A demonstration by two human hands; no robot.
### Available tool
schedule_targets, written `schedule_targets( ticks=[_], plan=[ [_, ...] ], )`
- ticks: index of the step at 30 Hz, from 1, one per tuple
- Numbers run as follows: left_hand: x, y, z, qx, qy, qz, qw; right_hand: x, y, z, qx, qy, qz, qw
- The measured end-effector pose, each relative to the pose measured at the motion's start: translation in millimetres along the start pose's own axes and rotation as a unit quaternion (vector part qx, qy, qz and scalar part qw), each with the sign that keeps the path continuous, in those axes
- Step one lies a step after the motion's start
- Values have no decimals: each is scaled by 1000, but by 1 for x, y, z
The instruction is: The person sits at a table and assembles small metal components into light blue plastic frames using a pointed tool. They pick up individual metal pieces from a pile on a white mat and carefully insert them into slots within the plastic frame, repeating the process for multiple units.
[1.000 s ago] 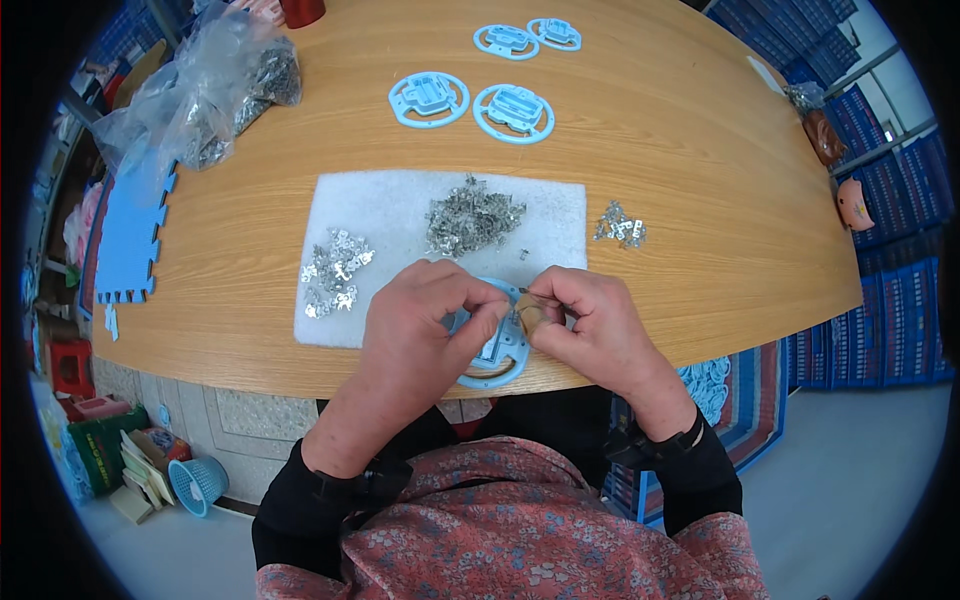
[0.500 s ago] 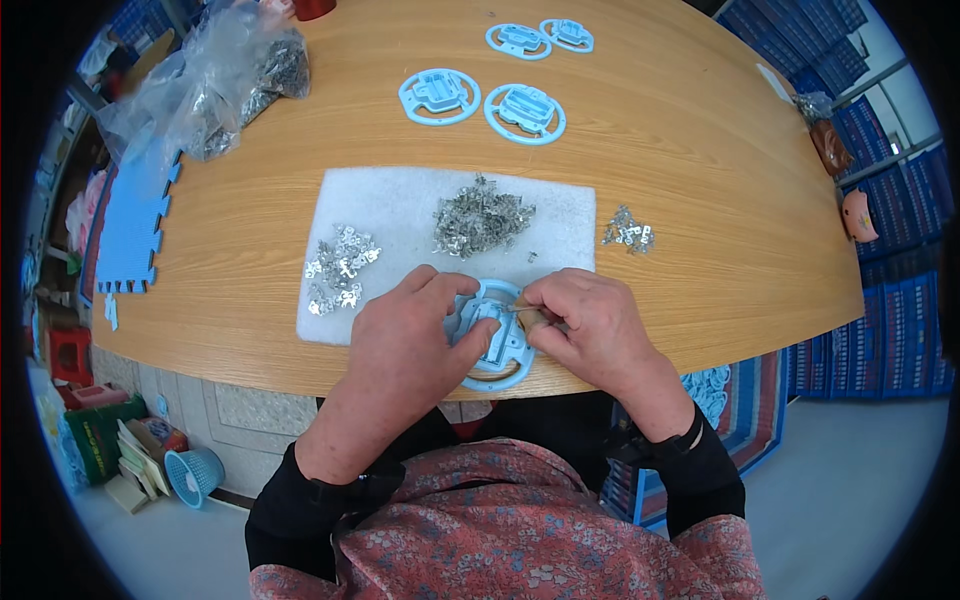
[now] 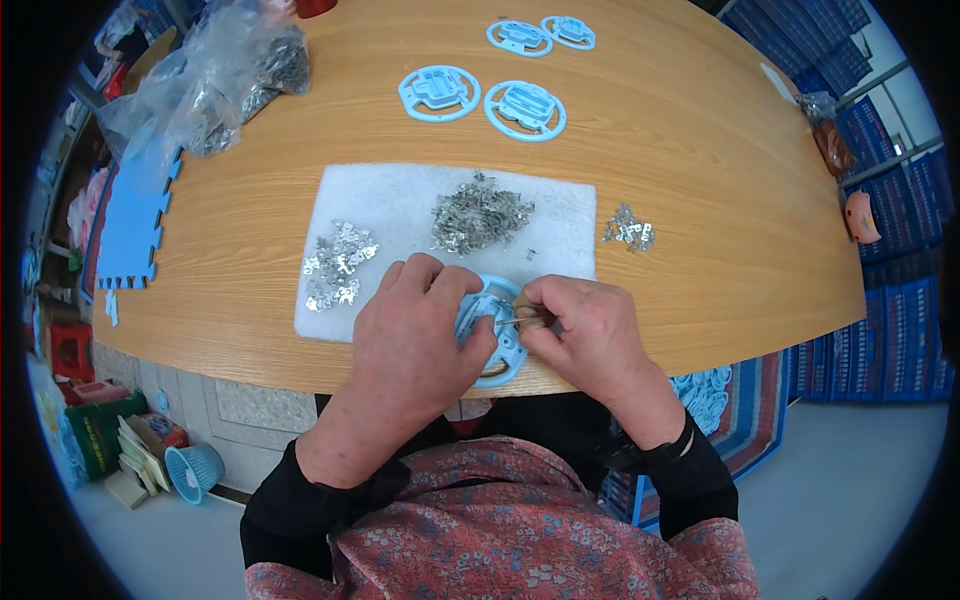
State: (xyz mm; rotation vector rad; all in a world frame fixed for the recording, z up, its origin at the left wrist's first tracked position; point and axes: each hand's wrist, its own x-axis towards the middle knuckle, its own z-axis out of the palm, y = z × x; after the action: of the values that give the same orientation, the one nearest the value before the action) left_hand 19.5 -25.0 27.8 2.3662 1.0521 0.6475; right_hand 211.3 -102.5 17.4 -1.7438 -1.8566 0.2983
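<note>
Over the table's near edge, my left hand (image 3: pixel 415 320) is closed on a light blue plastic toy steering wheel (image 3: pixel 511 350), thumb across its middle. The wheel is tilted and partly covered by the hand. From the right, my right hand (image 3: pixel 590 330) pinches a thin metal tool (image 3: pixel 518 320), perhaps tweezers, whose tip points into the wheel's central housing. Its exact kind is hidden by the fingers. Just beyond lies a white foam sheet (image 3: pixel 400 190) bearing a heap of small metal clips (image 3: pixel 482 215) and, at its left, a pile of shiny flat metal pieces (image 3: pixel 340 262).
More small metal pieces (image 3: pixel 629 230) lie right of the sheet. Several blue steering wheels (image 3: pixel 440 114) sit farther back. Clear plastic bags (image 3: pixel 190 90) of metal parts stand at the far left, by a blue foam mat (image 3: pixel 130 220). Beneath the table's right edge is a striped container (image 3: pixel 750 420) of blue parts.
The steering wheel has turned and tilted in my left hand, shifting slightly left. My right hand keeps its pinch, with the tool's tip now a little lower.
</note>
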Motion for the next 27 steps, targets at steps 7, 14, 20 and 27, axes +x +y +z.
schedule_targets(
  ticks=[7, 14, 20, 27],
  plan=[
    [6, -1, -2, 0, -38, 2, 999, -11, -2, 9, -16, 77, -30, 996],
    [7, 0, -3, 55, -62, -18, 996, -15, -1, 10, -6, 94, -33, 995],
    [19, 4, -9, 45, -114, -62, 990, -19, -3, 10, -2, 113, -18, 993],
    [18, -9, -9, -73, -131, -54, 987, -24, -3, 16, -12, 125, -11, 992]
  ],
)
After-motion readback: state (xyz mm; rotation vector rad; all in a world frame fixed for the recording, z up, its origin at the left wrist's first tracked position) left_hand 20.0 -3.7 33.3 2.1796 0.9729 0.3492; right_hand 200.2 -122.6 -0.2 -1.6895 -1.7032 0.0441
